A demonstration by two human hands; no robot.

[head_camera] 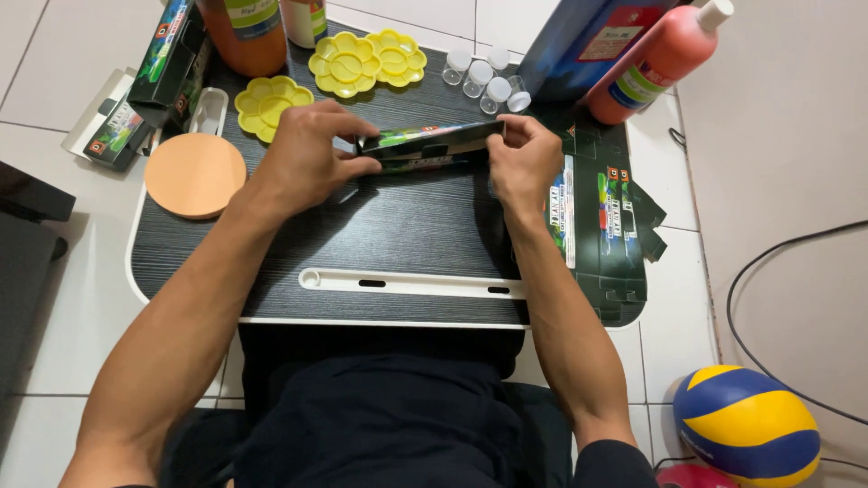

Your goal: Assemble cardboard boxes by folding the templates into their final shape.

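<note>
We pinch the long green carton [432,145] at both ends — left hand [307,158], right hand [523,163] closed on it — light, thin cardboard, easily creased.

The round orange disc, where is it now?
The round orange disc lies at the black lap table's left edge, just below a yellow flower-shaped palette, left of the left hand.

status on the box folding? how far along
Done, apparently: folded dark boxes lie at the table's far left. In hand: the left hand and right hand pinch the ends of a long dark box, partly formed above the black table. Left: a flat unfolded carton lies by the right forearm.
</note>
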